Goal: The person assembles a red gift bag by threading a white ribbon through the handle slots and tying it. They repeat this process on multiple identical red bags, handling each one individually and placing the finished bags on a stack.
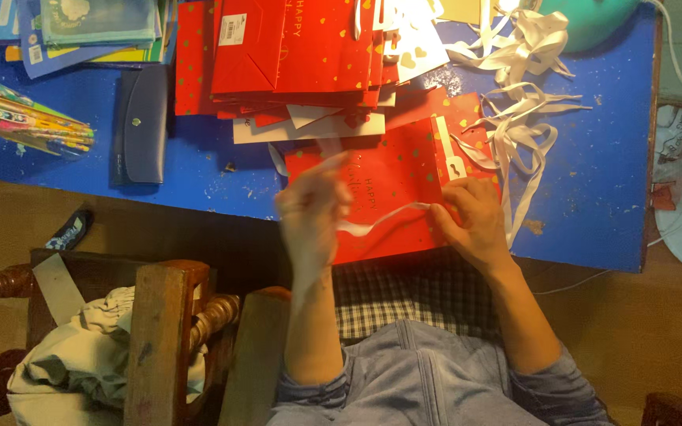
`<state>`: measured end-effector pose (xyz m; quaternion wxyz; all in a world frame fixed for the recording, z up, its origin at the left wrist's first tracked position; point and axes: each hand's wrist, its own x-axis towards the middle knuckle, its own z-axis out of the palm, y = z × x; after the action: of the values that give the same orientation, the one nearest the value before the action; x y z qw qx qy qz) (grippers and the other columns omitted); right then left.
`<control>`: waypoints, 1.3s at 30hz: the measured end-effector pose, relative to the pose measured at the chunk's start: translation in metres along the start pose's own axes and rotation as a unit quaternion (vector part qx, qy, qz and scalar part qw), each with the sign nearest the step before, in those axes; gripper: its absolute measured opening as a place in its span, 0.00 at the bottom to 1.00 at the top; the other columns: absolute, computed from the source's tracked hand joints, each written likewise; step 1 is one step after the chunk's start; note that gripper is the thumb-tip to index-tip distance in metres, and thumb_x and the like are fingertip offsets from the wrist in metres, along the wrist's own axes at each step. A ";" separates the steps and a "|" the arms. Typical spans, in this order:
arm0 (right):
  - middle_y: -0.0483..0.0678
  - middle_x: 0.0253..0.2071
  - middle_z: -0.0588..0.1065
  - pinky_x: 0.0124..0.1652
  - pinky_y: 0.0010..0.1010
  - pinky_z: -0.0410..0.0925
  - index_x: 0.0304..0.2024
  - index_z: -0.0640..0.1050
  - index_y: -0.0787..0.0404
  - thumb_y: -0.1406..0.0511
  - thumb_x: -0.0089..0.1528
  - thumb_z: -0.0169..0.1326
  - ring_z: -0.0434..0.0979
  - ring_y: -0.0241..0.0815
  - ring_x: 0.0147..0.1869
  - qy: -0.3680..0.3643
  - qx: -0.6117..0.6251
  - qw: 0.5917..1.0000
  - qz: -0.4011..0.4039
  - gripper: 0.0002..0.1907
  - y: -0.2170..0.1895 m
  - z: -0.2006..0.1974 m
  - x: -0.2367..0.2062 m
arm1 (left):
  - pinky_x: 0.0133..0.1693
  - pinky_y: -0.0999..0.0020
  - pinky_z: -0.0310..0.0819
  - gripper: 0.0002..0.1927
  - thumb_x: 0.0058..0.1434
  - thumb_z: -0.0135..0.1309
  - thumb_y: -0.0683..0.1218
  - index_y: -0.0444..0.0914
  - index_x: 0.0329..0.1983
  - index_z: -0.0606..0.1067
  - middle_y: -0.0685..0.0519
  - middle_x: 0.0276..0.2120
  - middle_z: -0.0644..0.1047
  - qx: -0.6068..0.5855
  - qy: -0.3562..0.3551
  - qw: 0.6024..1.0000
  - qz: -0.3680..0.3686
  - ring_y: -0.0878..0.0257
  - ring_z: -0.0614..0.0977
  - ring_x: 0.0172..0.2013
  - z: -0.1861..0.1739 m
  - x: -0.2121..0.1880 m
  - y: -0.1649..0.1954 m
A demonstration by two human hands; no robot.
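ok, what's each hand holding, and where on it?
A white ribbon over the red gift bag: right hand pinches one end, blurred left hand seems to pull the other.

We recorded a red paper bag point(384, 201) with small gold dots under both hands, and a white ribbon point(380, 218) stretched between the left hand point(312, 209) and right hand point(471, 217). Beyond the hands lay a blue table point(601, 181), a stack of red bags point(294, 55) and white ribbons point(522, 118). Left of the left hand sat a dark blue wallet point(142, 126). Nearer than the hands we saw grey-and-white checked cloth point(404, 296).
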<state>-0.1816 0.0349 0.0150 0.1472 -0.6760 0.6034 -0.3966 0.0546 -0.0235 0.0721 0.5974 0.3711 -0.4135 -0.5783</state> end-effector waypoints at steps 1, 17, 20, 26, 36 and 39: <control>0.48 0.43 0.74 0.51 0.40 0.63 0.46 0.78 0.61 0.65 0.60 0.61 0.71 0.50 0.50 -0.008 -0.005 1.000 -0.001 0.13 0.000 0.000 0.000 | 0.25 0.77 0.61 0.14 0.70 0.56 0.49 0.37 0.53 0.81 0.58 0.24 0.75 0.037 -0.024 0.998 -0.038 0.74 0.70 0.23 0.005 0.004 -0.009; 0.49 0.42 0.75 0.51 0.39 0.64 0.62 0.75 0.60 0.66 0.58 0.62 0.71 0.49 0.48 -0.028 0.003 1.000 -0.004 0.28 0.000 -0.003 0.001 | 0.36 0.51 0.75 0.11 0.67 0.50 0.50 0.38 0.38 0.74 0.45 0.32 0.82 0.476 -0.115 0.871 0.019 0.46 0.84 0.34 0.036 0.023 -0.070; 0.48 0.41 0.74 0.51 0.39 0.63 0.62 0.75 0.60 0.66 0.59 0.62 0.70 0.49 0.47 -0.031 0.001 1.000 -0.001 0.28 0.000 -0.004 0.001 | 0.36 0.49 0.74 0.12 0.67 0.49 0.51 0.37 0.39 0.74 0.44 0.34 0.82 0.498 -0.131 0.857 0.023 0.45 0.83 0.34 0.039 0.029 -0.070; 0.49 0.43 0.74 0.51 0.40 0.63 0.61 0.75 0.60 0.67 0.58 0.63 0.70 0.49 0.49 -0.028 0.001 1.000 -0.006 0.27 -0.001 -0.004 0.000 | 0.36 0.47 0.74 0.11 0.65 0.50 0.50 0.36 0.38 0.74 0.43 0.32 0.82 0.557 -0.130 0.819 0.037 0.44 0.83 0.33 0.039 0.034 -0.074; 0.49 0.45 0.75 0.52 0.39 0.63 0.61 0.76 0.60 0.66 0.59 0.63 0.71 0.49 0.49 -0.024 -0.001 1.000 -0.009 0.27 0.001 -0.003 0.000 | 0.32 0.47 0.75 0.10 0.64 0.51 0.49 0.36 0.36 0.73 0.43 0.29 0.81 0.608 -0.135 0.779 0.074 0.43 0.83 0.30 0.047 0.037 -0.077; 0.49 0.45 0.76 0.52 0.39 0.64 0.61 0.76 0.60 0.66 0.58 0.63 0.71 0.50 0.50 -0.025 -0.004 1.000 -0.004 0.27 0.001 -0.003 -0.001 | 0.32 0.47 0.75 0.10 0.64 0.51 0.49 0.37 0.36 0.73 0.43 0.28 0.80 0.612 -0.136 0.774 0.086 0.44 0.83 0.29 0.049 0.039 -0.078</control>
<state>-0.1843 0.0362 0.0165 0.1578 -0.6884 0.5988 -0.3777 -0.0208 -0.0655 0.0218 0.2290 0.5390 -0.7873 -0.1931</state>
